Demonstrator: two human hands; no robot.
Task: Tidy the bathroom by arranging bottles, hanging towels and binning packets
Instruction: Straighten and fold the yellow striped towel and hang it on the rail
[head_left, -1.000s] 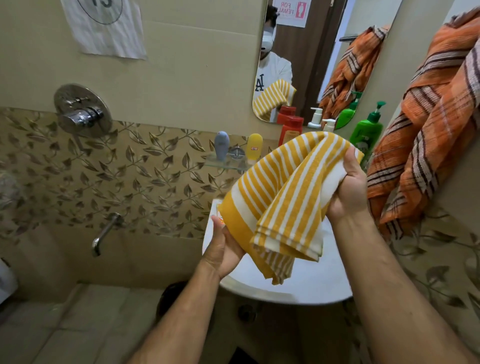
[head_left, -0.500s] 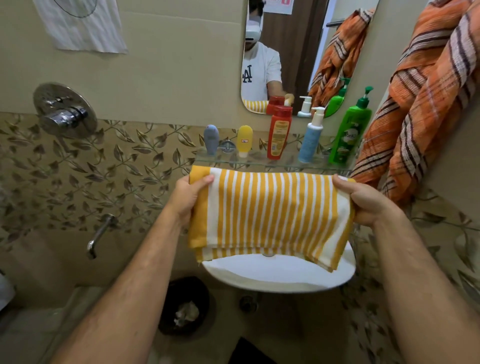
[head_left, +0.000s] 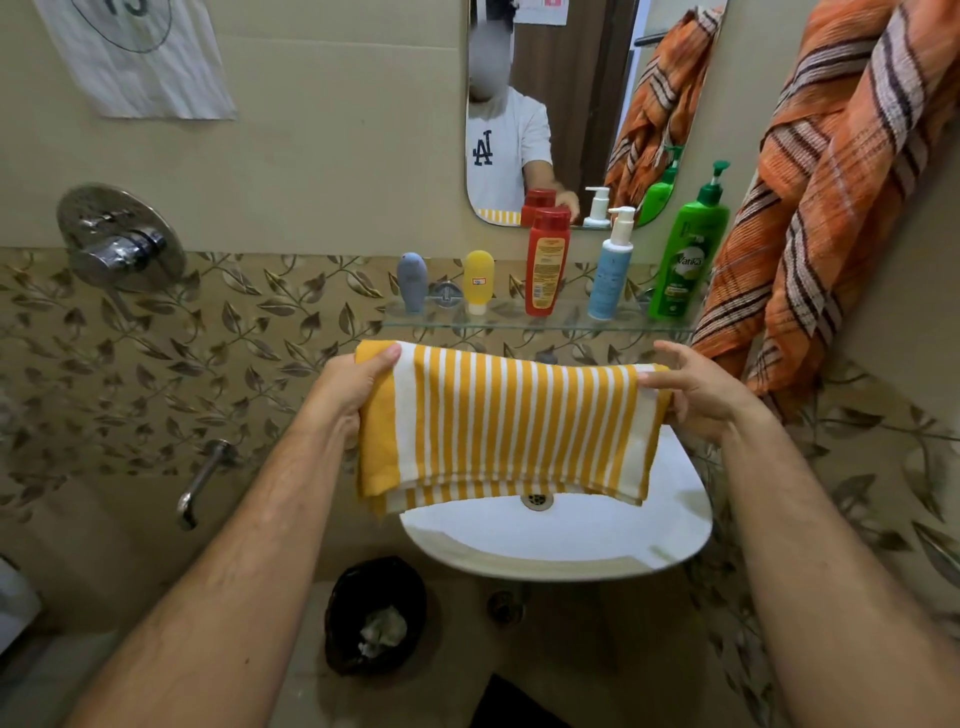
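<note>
Left hand (head_left: 345, 387) grips one top corner of the folded yellow-and-white striped towel (head_left: 506, 423); right hand (head_left: 696, 395) pinches the other, spare fingers loose. Towel held spread above the white basin (head_left: 571, 540), not yet hung. Five plastic bottles (head_left: 546, 262) stand lined on the glass shelf (head_left: 535, 323). Bin (head_left: 376, 613) holds scraps.

Folded yellow-striped towel (head_left: 511, 423) above basin (head_left: 561, 540)

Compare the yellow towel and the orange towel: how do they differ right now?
The yellow towel has plain white stripes; the orange towel is plaid with dark lines. The yellow one is stretched flat between the left hand and right hand; the orange one hangs bunched by the wall. Both are striped cloth.
</note>
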